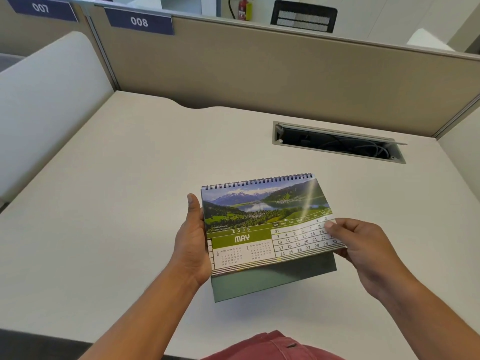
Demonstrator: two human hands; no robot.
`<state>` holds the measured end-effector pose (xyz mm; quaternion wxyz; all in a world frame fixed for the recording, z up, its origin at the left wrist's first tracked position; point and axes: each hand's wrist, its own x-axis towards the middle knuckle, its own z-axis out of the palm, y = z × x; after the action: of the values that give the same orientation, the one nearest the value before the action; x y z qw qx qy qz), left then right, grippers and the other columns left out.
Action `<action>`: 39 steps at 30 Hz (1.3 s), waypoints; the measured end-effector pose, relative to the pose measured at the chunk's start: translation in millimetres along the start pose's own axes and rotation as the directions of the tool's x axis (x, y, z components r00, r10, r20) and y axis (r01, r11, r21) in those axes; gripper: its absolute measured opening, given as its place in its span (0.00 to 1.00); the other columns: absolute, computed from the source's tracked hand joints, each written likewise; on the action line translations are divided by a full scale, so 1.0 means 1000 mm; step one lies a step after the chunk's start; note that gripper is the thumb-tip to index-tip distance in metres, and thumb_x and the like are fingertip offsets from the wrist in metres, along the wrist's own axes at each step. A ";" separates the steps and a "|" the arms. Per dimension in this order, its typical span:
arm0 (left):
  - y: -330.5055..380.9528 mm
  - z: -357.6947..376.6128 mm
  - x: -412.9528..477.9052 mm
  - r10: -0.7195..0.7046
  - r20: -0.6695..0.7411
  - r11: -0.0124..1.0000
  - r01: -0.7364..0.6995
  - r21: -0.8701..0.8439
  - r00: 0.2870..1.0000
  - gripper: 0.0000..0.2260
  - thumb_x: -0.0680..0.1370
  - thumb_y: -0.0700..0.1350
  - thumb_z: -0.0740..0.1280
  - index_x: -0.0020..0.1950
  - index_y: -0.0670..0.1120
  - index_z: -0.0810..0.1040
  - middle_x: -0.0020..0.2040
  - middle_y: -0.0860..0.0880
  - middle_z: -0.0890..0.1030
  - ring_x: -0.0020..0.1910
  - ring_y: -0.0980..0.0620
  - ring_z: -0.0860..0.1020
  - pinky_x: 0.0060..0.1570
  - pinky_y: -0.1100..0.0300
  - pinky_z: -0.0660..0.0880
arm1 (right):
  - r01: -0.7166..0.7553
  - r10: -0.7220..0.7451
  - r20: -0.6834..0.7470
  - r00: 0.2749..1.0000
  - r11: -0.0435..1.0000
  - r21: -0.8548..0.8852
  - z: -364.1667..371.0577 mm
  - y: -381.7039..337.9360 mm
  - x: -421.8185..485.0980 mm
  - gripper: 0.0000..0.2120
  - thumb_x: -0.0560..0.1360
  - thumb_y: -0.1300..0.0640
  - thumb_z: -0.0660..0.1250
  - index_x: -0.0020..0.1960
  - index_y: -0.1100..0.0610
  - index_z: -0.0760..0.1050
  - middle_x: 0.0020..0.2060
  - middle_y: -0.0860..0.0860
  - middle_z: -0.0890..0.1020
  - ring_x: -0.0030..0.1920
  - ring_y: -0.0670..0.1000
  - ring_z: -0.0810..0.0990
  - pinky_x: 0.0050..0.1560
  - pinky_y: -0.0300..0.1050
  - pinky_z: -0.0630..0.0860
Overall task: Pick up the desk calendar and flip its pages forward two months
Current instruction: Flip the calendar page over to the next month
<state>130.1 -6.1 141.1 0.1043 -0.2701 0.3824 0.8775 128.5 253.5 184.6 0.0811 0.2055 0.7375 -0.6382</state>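
The desk calendar (259, 224) is spiral-bound along its top edge and held above the desk, in the lower middle of the view. Its front page reads MAY 2026 under a photo of mountains and a lake. A dark green stand sticks out below the pages. My left hand (192, 245) grips the calendar's left edge, thumb up along the side. My right hand (363, 245) pinches the right edge of the pages, its thumb pressed on the date grid.
The cream desk (117, 203) spreads all around the calendar. An open cable slot (337, 142) with wires lies at the back right. Beige partition walls (259, 74) close the back and left, labelled 007 and 008.
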 end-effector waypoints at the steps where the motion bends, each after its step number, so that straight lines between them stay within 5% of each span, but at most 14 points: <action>1: 0.000 0.001 -0.001 -0.003 0.002 1.000 0.003 0.005 1.000 0.28 0.75 0.69 0.57 0.56 0.49 0.83 0.53 0.38 0.87 0.48 0.32 0.85 0.48 0.32 0.80 | 0.004 -0.004 0.011 1.000 1.000 -0.008 0.000 0.001 0.000 0.06 0.76 0.61 0.68 0.43 0.62 0.84 0.36 0.54 0.88 0.39 0.50 0.83 0.41 0.42 0.77; 7: 0.001 0.001 -0.004 -0.012 0.020 1.000 0.011 0.017 1.000 0.31 0.73 0.70 0.58 0.60 0.48 0.81 0.54 0.38 0.87 0.49 0.32 0.85 0.47 0.34 0.81 | -0.040 0.035 0.061 0.998 0.996 0.084 0.001 -0.006 -0.002 0.06 0.74 0.63 0.70 0.40 0.65 0.81 0.29 0.51 0.86 0.27 0.42 0.82 0.27 0.32 0.75; 13: 0.004 -0.001 -0.004 -0.003 0.058 1.000 0.001 0.025 0.998 0.37 0.75 0.72 0.51 0.63 0.46 0.82 0.57 0.38 0.86 0.52 0.32 0.84 0.49 0.39 0.82 | -0.128 0.114 0.100 0.989 0.981 0.148 -0.001 -0.021 0.001 0.07 0.70 0.57 0.72 0.40 0.62 0.80 0.30 0.51 0.85 0.30 0.46 0.77 0.31 0.37 0.72; 16: 0.004 -0.001 -0.004 -0.001 0.089 0.999 -0.002 0.036 0.996 0.38 0.76 0.72 0.49 0.60 0.44 0.83 0.54 0.36 0.86 0.49 0.34 0.86 0.45 0.44 0.83 | -0.197 0.163 0.125 0.979 0.923 0.332 -0.003 -0.036 0.006 0.07 0.70 0.55 0.71 0.43 0.59 0.79 0.32 0.52 0.84 0.30 0.46 0.79 0.28 0.36 0.75; 22: 0.001 -0.002 -0.008 -0.010 0.134 0.997 0.000 0.079 0.991 0.29 0.72 0.65 0.62 0.59 0.44 0.82 0.53 0.36 0.86 0.46 0.34 0.86 0.42 0.45 0.83 | -0.223 0.070 0.266 0.962 0.766 0.603 -0.008 -0.063 0.015 0.22 0.79 0.41 0.57 0.59 0.56 0.79 0.57 0.53 0.85 0.56 0.54 0.84 0.49 0.44 0.81; 25: 0.001 0.000 -0.009 0.014 0.126 0.992 -0.029 0.120 0.992 0.26 0.71 0.62 0.66 0.61 0.46 0.82 0.56 0.36 0.86 0.48 0.33 0.85 0.47 0.42 0.82 | -0.192 0.031 0.263 0.964 0.765 0.615 -0.005 -0.069 0.017 0.30 0.78 0.35 0.52 0.66 0.55 0.76 0.60 0.54 0.84 0.59 0.58 0.83 0.58 0.50 0.78; 29: 0.002 0.000 -0.010 0.041 0.101 0.985 -0.057 0.164 0.994 0.26 0.69 0.61 0.69 0.61 0.47 0.82 0.56 0.37 0.86 0.50 0.32 0.85 0.51 0.39 0.80 | -0.207 0.061 0.286 0.956 0.833 0.513 -0.001 -0.068 0.021 0.32 0.76 0.33 0.55 0.67 0.55 0.75 0.62 0.55 0.83 0.60 0.58 0.82 0.59 0.52 0.78; 33: 0.004 0.001 -0.013 0.074 0.135 0.982 -0.096 0.164 0.988 0.20 0.71 0.57 0.69 0.55 0.46 0.85 0.54 0.36 0.86 0.47 0.34 0.86 0.44 0.43 0.83 | -0.093 0.069 0.185 0.980 0.987 0.128 0.003 -0.064 0.025 0.25 0.75 0.39 0.64 0.66 0.53 0.74 0.61 0.50 0.81 0.64 0.55 0.77 0.62 0.56 0.74; 36: 0.007 0.003 -0.015 0.104 0.129 0.979 -0.124 0.164 0.986 0.15 0.70 0.55 0.69 0.48 0.47 0.87 0.49 0.38 0.88 0.42 0.37 0.87 0.39 0.47 0.84 | 0.025 -0.030 -0.031 0.999 0.989 -0.143 0.002 -0.056 0.031 0.15 0.75 0.46 0.68 0.59 0.52 0.76 0.55 0.46 0.80 0.62 0.54 0.76 0.58 0.55 0.76; 39: 0.009 0.004 -0.016 0.134 0.119 0.974 -0.153 0.169 0.984 0.17 0.69 0.56 0.72 0.50 0.46 0.86 0.51 0.37 0.87 0.44 0.36 0.87 0.41 0.47 0.84 | -0.100 0.102 -0.004 0.995 0.967 -0.236 0.000 -0.046 0.035 0.15 0.76 0.45 0.67 0.55 0.55 0.80 0.53 0.52 0.84 0.54 0.55 0.81 0.53 0.53 0.76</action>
<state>137.9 -8.9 157.6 0.0847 -0.1841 0.4715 0.8583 78.6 255.7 213.2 0.1403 0.2290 0.7964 -0.5419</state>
